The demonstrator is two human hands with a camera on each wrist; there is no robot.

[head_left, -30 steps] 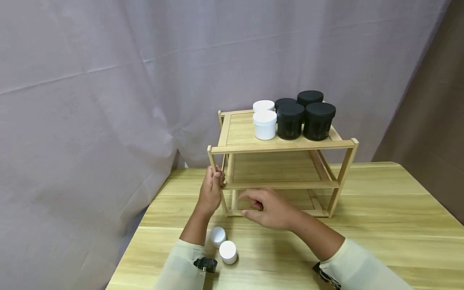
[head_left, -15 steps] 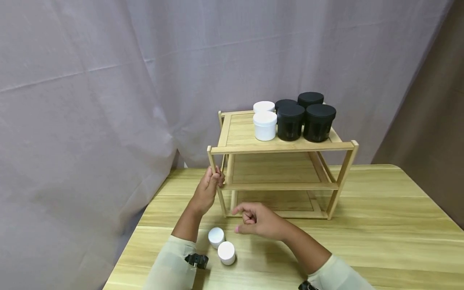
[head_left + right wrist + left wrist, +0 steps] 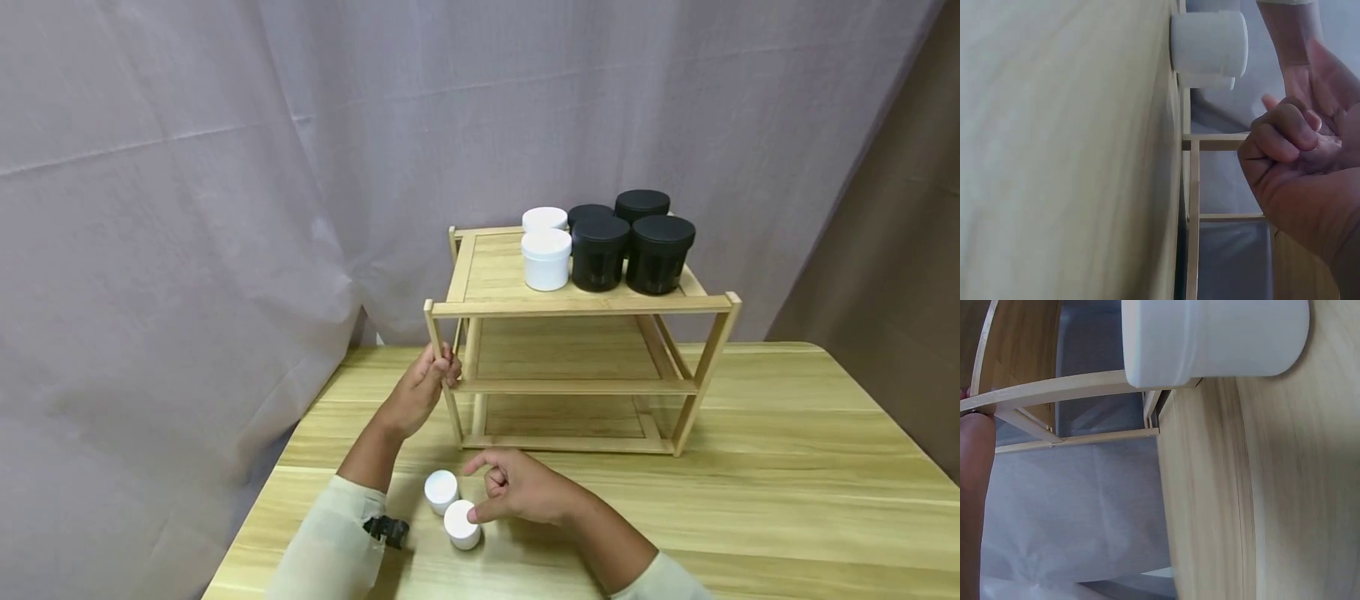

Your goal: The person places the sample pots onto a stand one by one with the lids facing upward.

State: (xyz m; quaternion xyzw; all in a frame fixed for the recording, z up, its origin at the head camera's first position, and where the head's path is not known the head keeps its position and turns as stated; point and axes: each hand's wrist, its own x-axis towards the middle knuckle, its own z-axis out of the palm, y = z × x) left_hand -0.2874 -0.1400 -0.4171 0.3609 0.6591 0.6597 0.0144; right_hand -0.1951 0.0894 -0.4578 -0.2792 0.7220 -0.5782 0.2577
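Note:
My left hand [image 3: 408,400] grips the left front post of a three-tier bamboo shelf rack [image 3: 577,307]. In the left wrist view, a thumb lies against that post. Two small white lidded jars stand close together on the table: a nearer jar [image 3: 462,533] and a farther jar [image 3: 441,490]. Just right of them is my right hand [image 3: 528,490], its thumb and index finger spread apart and the other fingers curled, holding nothing. Its thumb tip overlaps the nearer jar's lid in the head view. The right wrist view shows the jar [image 3: 1207,44] beyond the curled fingers.
On the rack's top tier stand two white jars, the front one [image 3: 546,262] fully visible, and several black jars [image 3: 600,258]. The lower tiers hang beneath, with the middle board [image 3: 570,350] visible. Behind the wooden table [image 3: 787,467] hangs a grey curtain [image 3: 450,108].
My right hand has come down and left from in front of the rack's lower tier to the small white jars. The left hand keeps its grip on the post while its forearm shifts left.

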